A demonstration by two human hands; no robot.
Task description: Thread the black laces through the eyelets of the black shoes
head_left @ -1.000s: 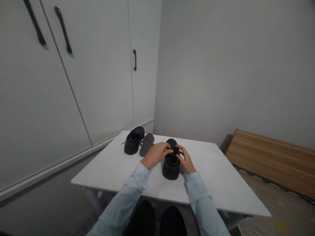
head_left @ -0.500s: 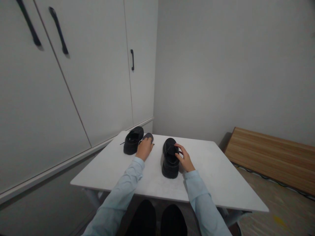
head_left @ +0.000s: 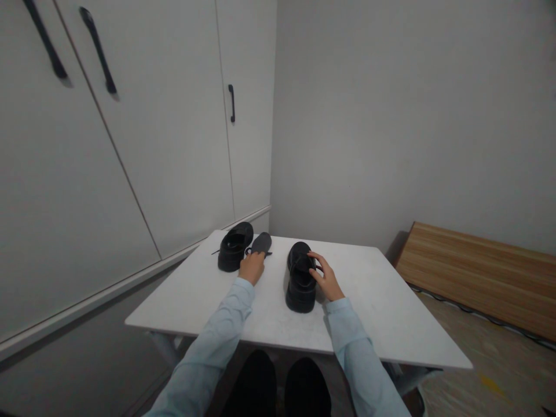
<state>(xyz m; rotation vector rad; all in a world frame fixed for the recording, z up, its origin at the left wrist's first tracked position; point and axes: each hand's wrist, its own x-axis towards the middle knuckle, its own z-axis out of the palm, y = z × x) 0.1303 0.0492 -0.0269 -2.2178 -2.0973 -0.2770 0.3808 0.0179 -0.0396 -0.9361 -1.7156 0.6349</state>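
Note:
A black shoe [head_left: 300, 296] stands upright on the white table [head_left: 278, 335], heel toward me and toe pointing away. My right hand [head_left: 326, 279] is at its right side, thumb and fingers closed on the tongue or upper edge near the opening. To the left, a grey insole [head_left: 262, 241] lies on the table with a black lace beside it. My left hand [head_left: 252, 267] is closed over the near end of that insole, covering it. Just left of that hand sits a second black shoe [head_left: 234, 246], its opening showing and a lace end sticking out.
White cabinet doors [head_left: 174, 145] with black handles rise along the left. A grey wall [head_left: 391, 116] stands behind the table. On the floor at the right, a wood-grain panel [head_left: 473, 272] leans by the wall. My knees [head_left: 306, 385] are under the table's front edge.
My left hand has drawn back slightly toward me along the insole, so more of the insole shows. My right hand and both shoes stay in place.

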